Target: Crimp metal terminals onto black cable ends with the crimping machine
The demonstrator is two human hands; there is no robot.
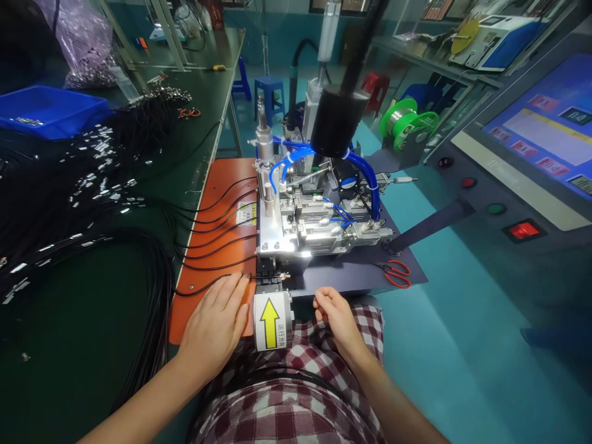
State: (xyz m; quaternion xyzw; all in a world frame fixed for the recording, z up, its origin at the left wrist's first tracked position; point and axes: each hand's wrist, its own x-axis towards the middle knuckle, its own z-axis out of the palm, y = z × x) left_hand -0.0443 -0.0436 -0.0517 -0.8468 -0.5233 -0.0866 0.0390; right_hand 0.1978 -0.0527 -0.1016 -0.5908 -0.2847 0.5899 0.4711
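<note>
- Workshop setting: teal floor, dark green tabletop (92,308) at left, control panel (531,160) with lit screen and red switch at right.
- An orange mat (217,203) lies on the tabletop edge; several black cables (217,246) run across it side by side into a metal machine (300,216) with blue hoses.
- A large bundle of black cables (69,203) with shiny metal ends is heaped at left, next to a blue bin (46,111).
- Left hand (217,324): flat on the mat, palm down, fingers spread and extended, fingertips resting on the nearest cable just beside the machine's front slot.
- Right hand (335,311): loosely curled at the machine's front edge, thumb and forefinger close together; whether they pinch anything, I cannot tell.
- A cylinder with a yellow arrow label (271,320) sits between the two hands.
- Red scissors (398,274) lie on the dark base plate, right of the machine, apart from either hand.
- Handling judgement: the cable looks thin, light and limp, so it will sag and slide on the mat; hold is best taken close behind its end, where it stays straight enough to guide.
</note>
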